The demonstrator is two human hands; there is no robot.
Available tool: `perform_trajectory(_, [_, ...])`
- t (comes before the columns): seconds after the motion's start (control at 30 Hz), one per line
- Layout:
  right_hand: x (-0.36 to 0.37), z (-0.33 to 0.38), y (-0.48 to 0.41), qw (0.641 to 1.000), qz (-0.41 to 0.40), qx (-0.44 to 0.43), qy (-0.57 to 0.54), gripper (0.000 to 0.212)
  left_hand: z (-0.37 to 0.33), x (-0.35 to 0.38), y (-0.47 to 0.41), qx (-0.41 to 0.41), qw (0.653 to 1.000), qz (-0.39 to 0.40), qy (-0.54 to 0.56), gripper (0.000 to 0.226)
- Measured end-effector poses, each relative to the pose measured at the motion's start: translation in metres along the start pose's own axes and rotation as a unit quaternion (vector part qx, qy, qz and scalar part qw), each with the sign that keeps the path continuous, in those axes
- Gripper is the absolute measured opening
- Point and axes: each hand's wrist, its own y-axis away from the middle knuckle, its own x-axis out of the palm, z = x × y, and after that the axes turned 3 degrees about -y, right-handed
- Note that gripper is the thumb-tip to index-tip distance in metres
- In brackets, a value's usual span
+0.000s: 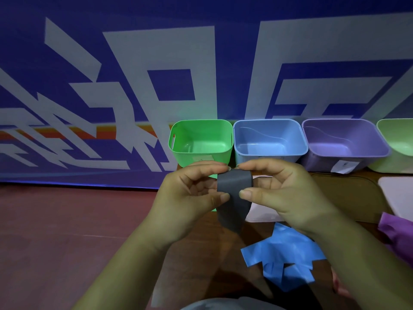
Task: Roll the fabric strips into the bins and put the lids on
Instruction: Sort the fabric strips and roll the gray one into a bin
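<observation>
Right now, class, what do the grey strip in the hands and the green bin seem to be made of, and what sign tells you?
The grey strip: probably thin matte fabric, possibly felt; it curls softly between left hand and right hand without shine. The green bin: likely moulded plastic, smooth, slightly glossy; rounded corners, cut handle slot, light reflecting inside.

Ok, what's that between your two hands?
A grey strip, curled over at the top. The left hand and right hand each pinch it, as the head view shows.
</observation>
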Motion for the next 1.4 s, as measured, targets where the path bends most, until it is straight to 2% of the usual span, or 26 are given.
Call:
perform_trajectory(0.23, [0.004,0.001,0.000,0.998,-0.033,-0.026,0.040,0.032,-0.003,0.003,0.001,0.005,1.000,-0.002,-0.028,0.035])
perform_trajectory(0.43, [0.002,0.003,-0.002,0.998,-0.064,0.015,0.020,0.025,0.000,0.005,-0.001,0.012,0.999,0.015,0.027,0.043])
perform_trajectory(0.57, [0.000,0.002,-0.003,0.995,-0.063,0.046,0.064,0.021,0.001,0.005,-0.002,0.024,0.999,0.026,0.003,0.045])
perform_trajectory(0.73, [-0.003,0.004,-0.004,0.995,-0.048,0.017,0.090,0.009,0.003,0.006,-0.002,0.005,1.000,0.004,0.018,0.040])
perform_trajectory(0.87, [-0.001,0.004,-0.005,0.990,-0.047,0.022,0.132,0.013,0.004,0.007,-0.003,0.003,1.000,0.002,0.000,0.034])
perform_trajectory(0.93, [-0.002,0.002,-0.004,0.993,-0.046,0.017,0.104,0.026,0.003,0.008,-0.004,0.010,1.000,-0.010,-0.016,0.030])
perform_trajectory(1.03, [-0.004,0.001,-0.001,0.998,-0.010,-0.012,0.055,0.039,0.001,0.009,-0.006,-0.009,0.999,-0.038,0.017,0.023])
perform_trajectory(1.1, [-0.004,-0.001,-0.001,0.998,0.001,-0.026,0.062,0.046,-0.001,0.009,-0.007,-0.025,0.998,-0.048,0.022,0.031])
perform_trajectory(1.23, [-0.003,-0.003,-0.002,0.999,-0.020,-0.026,0.010,0.039,-0.004,0.008,-0.009,-0.020,0.999,-0.039,-0.017,0.035])
perform_trajectory(1.4, [-0.006,-0.008,-0.004,0.999,-0.034,0.003,-0.001,0.039,-0.001,0.005,-0.008,-0.002,0.998,-0.015,-0.056,0.040])
